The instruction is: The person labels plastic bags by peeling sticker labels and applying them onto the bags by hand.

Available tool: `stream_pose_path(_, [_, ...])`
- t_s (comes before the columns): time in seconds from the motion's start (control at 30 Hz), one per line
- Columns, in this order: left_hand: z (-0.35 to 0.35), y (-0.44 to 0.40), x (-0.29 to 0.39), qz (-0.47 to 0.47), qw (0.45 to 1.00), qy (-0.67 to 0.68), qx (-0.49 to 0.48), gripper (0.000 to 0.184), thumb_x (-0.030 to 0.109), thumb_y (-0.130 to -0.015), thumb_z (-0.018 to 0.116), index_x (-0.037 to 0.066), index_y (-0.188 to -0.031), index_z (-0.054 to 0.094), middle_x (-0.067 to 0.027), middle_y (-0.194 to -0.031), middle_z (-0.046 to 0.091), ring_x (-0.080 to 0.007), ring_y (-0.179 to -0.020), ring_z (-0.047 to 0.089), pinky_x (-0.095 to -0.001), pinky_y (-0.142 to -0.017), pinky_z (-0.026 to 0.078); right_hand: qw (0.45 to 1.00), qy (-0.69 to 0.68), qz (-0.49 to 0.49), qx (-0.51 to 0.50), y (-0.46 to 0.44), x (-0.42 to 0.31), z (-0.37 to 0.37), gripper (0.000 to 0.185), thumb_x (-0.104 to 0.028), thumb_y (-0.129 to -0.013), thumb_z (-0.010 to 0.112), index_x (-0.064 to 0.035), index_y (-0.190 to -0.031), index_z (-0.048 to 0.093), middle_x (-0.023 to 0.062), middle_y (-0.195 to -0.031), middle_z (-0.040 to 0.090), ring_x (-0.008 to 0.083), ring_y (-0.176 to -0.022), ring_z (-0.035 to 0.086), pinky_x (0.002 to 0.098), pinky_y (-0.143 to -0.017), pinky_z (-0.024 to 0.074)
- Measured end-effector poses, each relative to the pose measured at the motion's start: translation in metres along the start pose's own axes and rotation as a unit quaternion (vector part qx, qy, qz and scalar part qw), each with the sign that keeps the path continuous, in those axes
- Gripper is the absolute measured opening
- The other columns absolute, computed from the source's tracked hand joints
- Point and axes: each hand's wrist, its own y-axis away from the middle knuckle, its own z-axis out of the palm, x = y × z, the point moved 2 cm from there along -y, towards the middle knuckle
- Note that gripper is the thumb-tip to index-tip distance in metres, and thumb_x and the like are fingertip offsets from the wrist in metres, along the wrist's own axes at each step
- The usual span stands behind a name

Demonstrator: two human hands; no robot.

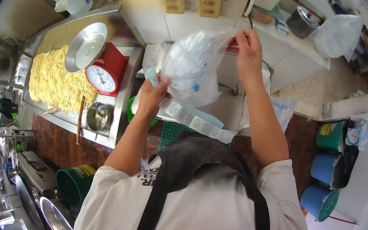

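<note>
Nearest the camera, a black apron [187,155] over a white shirt [208,208]. Beyond it, right of the steel table's [130,84] right edge, a clear plastic bag [191,64] is held between two separated hands: the right hand [248,56] pinches its upper right corner; the left hand [151,96] grasps its lower left edge. A printed strip [197,122] trails below (whether also gripped, one cannot tell). Noodles [54,80] cover the table's left part; a red scale [114,65] stands near its right edge, a metal bowl [93,120] at the near right corner.
</note>
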Motion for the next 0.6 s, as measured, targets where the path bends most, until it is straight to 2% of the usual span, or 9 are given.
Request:
stream_pose_path(0.1, [-0.002,0.003,0.003,-0.01,0.993,0.113,-0.031,0.012,0.014,-0.095,0.062,0.006,-0.096,0.052,0.0032,-0.064,0.041,-0.0089,-0.052,0.04,-0.0305,-0.059,0.051,0.989,0.133,-0.01,-0.069,0.001,-0.003,0.004,0.018,-0.021,-0.099,0.057,-0.0042,-0.095,0.057,0.0029,-0.08,0.062,0.0122,-0.07,0.061,0.0274,-0.067,0.0505])
stream_pose_path(0.13, [-0.002,0.003,0.002,-0.02,0.992,0.119,-0.031,0.015,0.016,-0.096,0.062,0.006,-0.101,0.052,0.003,-0.064,0.039,-0.0095,-0.052,0.039,-0.0291,-0.06,0.05,0.991,0.131,-0.032,-0.023,0.001,-0.005,0.003,0.018,-0.022,-0.098,0.058,-0.0042,-0.095,0.058,0.0025,-0.079,0.062,0.0119,-0.07,0.06,0.0272,-0.067,0.0498])
stream_pose_path(0.2, [0.001,0.0,0.002,-0.034,0.984,0.171,-0.024,0.021,0.02,-0.096,0.064,0.006,-0.106,0.053,0.001,-0.067,0.044,-0.01,-0.053,0.041,-0.0283,-0.06,0.049,0.987,0.127,-0.076,0.068,-0.003,-0.011,0.001,0.018,-0.022,-0.097,0.061,-0.0042,-0.095,0.058,0.0016,-0.078,0.061,0.0112,-0.069,0.059,0.0268,-0.065,0.0485])
stream_pose_path(0.3, [0.001,-0.002,0.0,-0.032,0.978,0.205,-0.036,0.031,0.028,-0.095,0.064,0.005,-0.114,0.053,-0.0023,-0.073,0.052,-0.0108,-0.054,0.043,-0.0276,-0.06,0.048,0.986,0.138,-0.091,0.014,-0.009,-0.017,0.002,0.018,-0.022,-0.096,0.062,-0.0048,-0.094,0.059,0.0012,-0.076,0.061,0.011,-0.068,0.059,0.0266,-0.064,0.0481])
stream_pose_path(0.4, [-0.001,-0.008,-0.007,-0.022,0.972,0.224,-0.069,0.039,0.034,-0.097,0.061,0.004,-0.121,0.053,-0.0057,-0.082,0.058,-0.0114,-0.056,0.045,-0.0272,-0.059,0.046,0.989,0.066,-0.117,0.068,-0.012,-0.022,-0.001,0.014,-0.018,-0.098,0.059,-0.005,-0.095,0.058,0.0021,-0.078,0.059,0.0109,-0.071,0.057,0.0261,-0.069,0.0487])
stream_pose_path(0.5, [-0.002,-0.009,-0.014,-0.038,0.969,0.237,-0.055,0.04,0.034,-0.098,0.059,0.004,-0.124,0.052,-0.0074,-0.088,0.061,-0.0115,-0.055,0.045,-0.0276,-0.059,0.045,0.997,0.064,-0.047,-0.022,-0.013,-0.028,0.006,0.013,-0.018,-0.098,0.059,-0.0056,-0.097,0.057,0.0027,-0.079,0.059,0.0121,-0.073,0.059,0.0273,-0.069,0.05])
stream_pose_path(0.53, [0.001,-0.01,-0.014,-0.047,0.969,0.239,-0.046,0.04,0.033,-0.098,0.058,0.004,-0.125,0.052,-0.0077,-0.089,0.061,-0.0115,-0.055,0.045,-0.0279,-0.059,0.045,0.997,0.048,-0.049,-0.033,-0.013,-0.021,0.006,0.016,-0.019,-0.099,0.057,-0.0029,-0.098,0.055,0.0043,-0.082,0.063,0.0129,-0.07,0.062,0.0287,-0.065,0.052])
stream_pose_path(0.6, [0.004,-0.009,-0.01,-0.021,0.936,0.338,-0.093,0.036,0.027,-0.098,0.058,0.003,-0.124,0.052,-0.0075,-0.09,0.061,-0.0112,-0.054,0.043,-0.0299,-0.06,0.047,0.996,-0.071,-0.047,0.029,-0.012,-0.025,0.003,0.016,-0.02,-0.1,0.056,-0.0036,-0.1,0.055,0.0056,-0.085,0.064,0.0142,-0.072,0.064,0.0299,-0.067,0.0534])
